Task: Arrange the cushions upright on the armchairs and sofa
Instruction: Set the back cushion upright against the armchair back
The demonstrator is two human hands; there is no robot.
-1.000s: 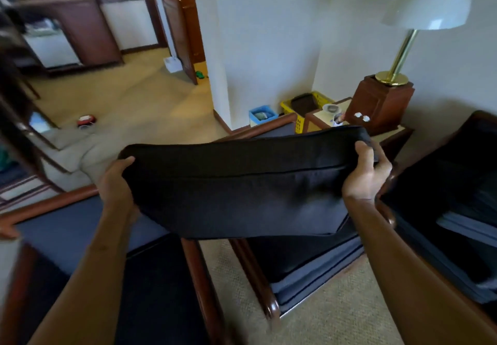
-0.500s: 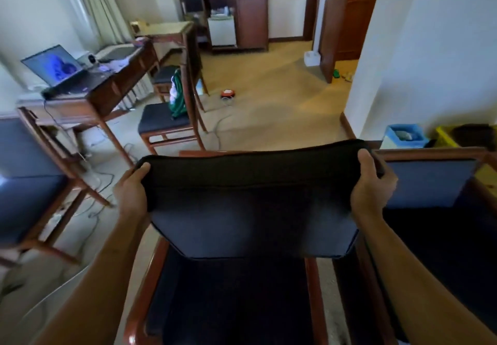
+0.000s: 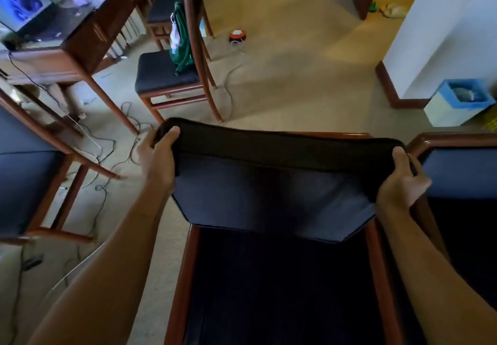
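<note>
A: Hands status?

B: We have both on the cushion (image 3: 274, 196). Left hand (image 3: 158, 153) is clenched around its upper left corner, thumb lying over the top edge. Right hand (image 3: 402, 183) is clamped on the upper right corner, thumb up along the side.

A: Where's the cushion?

B: Held upright, broad face toward us, above the back end of the armchair (image 3: 185, 277) right below us. Its lower edge hangs over the dark seat between the two wooden armrests. We can't tell whether it touches the seat or the backrest rail behind it.

A: What's next to the cushion?

B: Just right of the cushion, a second armchair (image 3: 457, 172), blue back panel in a wooden frame. Left of the cushion, well apart, a blue padded seat on a wood frame (image 3: 24, 183), only partly visible.

A: Further out?

B: Beyond the cushion, a dining chair (image 3: 166, 75) with a green bag (image 3: 181, 40) hanging on its backrest. Left of that chair, a desk (image 3: 80, 40) carrying a laptop (image 3: 24, 8), screen lit. Cables (image 3: 107, 140) trail over the carpet between desk and cushion. Far right of the cushion, a blue-rimmed bin (image 3: 457, 102) sits by the wall corner.
</note>
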